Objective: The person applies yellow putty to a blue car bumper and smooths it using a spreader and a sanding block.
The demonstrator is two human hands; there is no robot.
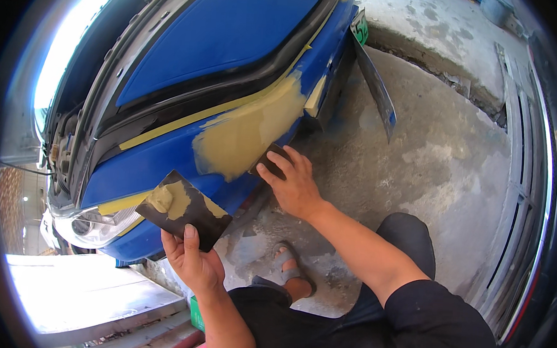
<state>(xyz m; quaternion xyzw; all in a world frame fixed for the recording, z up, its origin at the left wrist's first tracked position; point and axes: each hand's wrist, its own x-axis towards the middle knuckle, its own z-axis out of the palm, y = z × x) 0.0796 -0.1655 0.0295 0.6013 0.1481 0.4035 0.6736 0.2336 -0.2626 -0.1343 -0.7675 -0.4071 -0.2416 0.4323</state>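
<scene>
My left hand grips the lower edge of a dark, flat putty board, thumb on top. On the board sits a lump of yellowish body filler, with more smeared beside it. My right hand is closed round a small dark spreader, its fingers over the top. The spreader is at the lower edge of a broad filler patch on the blue car bumper; whether it touches cannot be made out. Yellow masking tape runs along the black trim above the patch.
The car's headlight is at the left, near the raised hood area. A licence plate and a dark loose strip stick out from the bumper's far end. Concrete floor lies to the right, beside metal rails. My sandalled foot is below.
</scene>
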